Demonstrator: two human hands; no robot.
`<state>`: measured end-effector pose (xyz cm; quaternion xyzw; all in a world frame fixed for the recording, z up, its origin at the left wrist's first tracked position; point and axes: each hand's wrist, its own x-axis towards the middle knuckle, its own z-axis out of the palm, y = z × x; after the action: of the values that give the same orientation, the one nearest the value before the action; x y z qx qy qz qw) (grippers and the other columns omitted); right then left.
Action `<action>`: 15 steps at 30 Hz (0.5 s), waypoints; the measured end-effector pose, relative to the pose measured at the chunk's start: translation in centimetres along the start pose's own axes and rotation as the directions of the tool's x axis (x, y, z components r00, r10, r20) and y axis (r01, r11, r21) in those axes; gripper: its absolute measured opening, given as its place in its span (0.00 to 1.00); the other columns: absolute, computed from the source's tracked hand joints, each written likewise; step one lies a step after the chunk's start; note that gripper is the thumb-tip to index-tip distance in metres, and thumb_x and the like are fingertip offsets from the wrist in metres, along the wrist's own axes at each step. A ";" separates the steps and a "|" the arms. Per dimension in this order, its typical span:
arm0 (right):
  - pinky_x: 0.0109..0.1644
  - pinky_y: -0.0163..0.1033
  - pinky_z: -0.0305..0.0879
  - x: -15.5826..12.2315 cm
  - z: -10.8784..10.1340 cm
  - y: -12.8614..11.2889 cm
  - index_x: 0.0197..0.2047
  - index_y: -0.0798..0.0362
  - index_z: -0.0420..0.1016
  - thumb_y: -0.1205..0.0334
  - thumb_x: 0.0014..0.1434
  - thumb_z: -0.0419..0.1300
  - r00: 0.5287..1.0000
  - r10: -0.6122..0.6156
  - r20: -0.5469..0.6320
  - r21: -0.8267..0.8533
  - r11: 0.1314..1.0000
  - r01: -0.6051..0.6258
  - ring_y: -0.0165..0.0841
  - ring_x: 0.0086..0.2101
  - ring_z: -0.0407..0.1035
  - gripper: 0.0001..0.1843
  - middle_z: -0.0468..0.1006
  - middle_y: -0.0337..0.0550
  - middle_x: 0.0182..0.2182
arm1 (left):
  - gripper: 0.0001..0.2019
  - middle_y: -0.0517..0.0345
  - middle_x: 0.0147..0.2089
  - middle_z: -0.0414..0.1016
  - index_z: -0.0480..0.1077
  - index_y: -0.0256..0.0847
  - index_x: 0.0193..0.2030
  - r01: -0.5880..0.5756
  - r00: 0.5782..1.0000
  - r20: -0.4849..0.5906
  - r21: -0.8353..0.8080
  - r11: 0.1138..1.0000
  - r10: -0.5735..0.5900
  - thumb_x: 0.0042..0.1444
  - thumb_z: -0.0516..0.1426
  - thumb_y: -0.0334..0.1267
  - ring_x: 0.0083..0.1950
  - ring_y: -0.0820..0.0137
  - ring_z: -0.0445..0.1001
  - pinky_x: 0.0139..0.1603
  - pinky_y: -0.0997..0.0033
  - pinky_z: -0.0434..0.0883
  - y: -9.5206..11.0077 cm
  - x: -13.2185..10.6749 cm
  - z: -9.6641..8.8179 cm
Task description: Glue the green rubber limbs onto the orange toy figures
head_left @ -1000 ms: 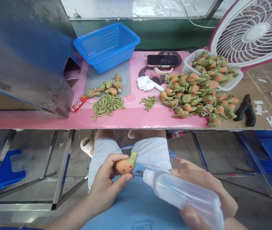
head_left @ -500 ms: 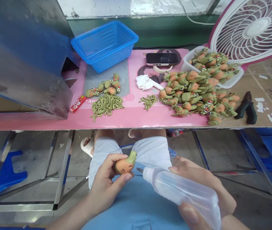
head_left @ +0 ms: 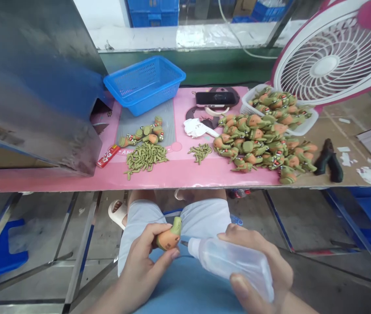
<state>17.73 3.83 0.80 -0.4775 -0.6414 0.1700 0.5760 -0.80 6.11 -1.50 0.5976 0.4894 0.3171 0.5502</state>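
Observation:
Between the thumb and fingers of my left hand (head_left: 146, 257) is a small orange-and-green figurine (head_left: 168, 237), held above my lap with its green end up. My right hand (head_left: 260, 257) is wrapped round a translucent squeeze bottle (head_left: 231, 261), tilted so that its thin dark tip points left at the figurine. The tip is very close to the orange side; whether it touches, I cannot tell. On the table lie a heap of small curved green pieces (head_left: 146, 156), a smaller heap of green pieces (head_left: 200, 152) and a big pile of similar figurines (head_left: 254, 139).
Along the pink table (head_left: 185, 176) stand a blue basket (head_left: 146, 85), a phone (head_left: 216, 99), a white basket (head_left: 306, 124) of figurines and a fan (head_left: 326, 65). A metal box (head_left: 38, 87) stands left, near a red packet (head_left: 108, 156). Dark pliers-like handles (head_left: 329, 161) lie right.
The bottle has moved left, bringing its tip closer to the figurine. My left hand has turned the figurine slightly, its green end now more upright. The head view has tilted up a little.

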 end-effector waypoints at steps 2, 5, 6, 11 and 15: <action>0.20 0.33 0.62 0.0 0.0 0.5 0.41 0.52 0.65 0.52 0.61 0.50 0.997 0.076 0.003 0.067 0.995 -0.076 0.30 0.19 0.65 0.13 0.70 0.40 0.23 | 0.11 0.61 0.33 0.75 0.69 0.46 0.41 0.057 0.996 -0.060 -0.034 0.998 -0.059 0.49 0.60 0.39 0.33 0.72 0.73 0.35 0.76 0.70 0.1 0.4 0.0; 0.25 0.33 0.65 -0.1 0.0 2.0 0.37 0.52 0.68 0.49 0.58 0.55 0.950 0.307 0.055 0.201 0.929 -0.312 0.32 0.25 0.69 0.14 0.73 0.41 0.27 | 0.13 0.62 0.29 0.74 0.68 0.43 0.38 0.150 0.961 -0.208 -0.167 0.974 -0.183 0.45 0.61 0.42 0.28 0.72 0.73 0.33 0.74 0.70 0.5 1.3 -0.2; 0.26 0.34 0.65 -0.1 0.1 2.7 0.37 0.53 0.68 0.48 0.57 0.56 0.928 0.367 0.061 0.241 0.897 -0.371 0.34 0.26 0.69 0.15 0.73 0.42 0.28 | 0.14 0.62 0.28 0.74 0.68 0.42 0.37 0.163 0.942 -0.257 -0.216 0.963 -0.217 0.44 0.62 0.43 0.27 0.72 0.72 0.32 0.74 0.70 0.7 1.7 -0.3; 0.27 0.35 0.64 1.2 0.4 7.7 0.38 0.52 0.61 0.54 0.49 0.61 0.867 0.497 -0.033 0.211 0.852 -0.480 0.33 0.25 0.67 0.17 0.73 0.41 0.26 | 0.18 0.62 0.22 0.74 0.67 0.40 0.36 0.145 0.878 -0.388 -0.343 0.928 -0.281 0.40 0.63 0.47 0.26 0.70 0.72 0.29 0.73 0.71 0.8 2.9 -1.3; 0.34 0.39 0.65 3.5 1.0 11.7 0.42 0.51 0.55 0.55 0.46 0.60 0.854 0.480 -0.201 0.119 0.877 -0.465 0.35 0.31 0.69 0.23 0.73 0.45 0.34 | 0.20 0.62 0.22 0.74 0.66 0.39 0.35 0.109 0.878 -0.386 -0.413 0.904 -0.282 0.38 0.64 0.47 0.25 0.71 0.71 0.27 0.74 0.70 0.4 2.8 -1.4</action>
<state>22.14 12.69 -6.46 -0.6171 -0.4292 0.2722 0.6007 -1.10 9.28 -1.25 0.3399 0.5883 0.4731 0.5609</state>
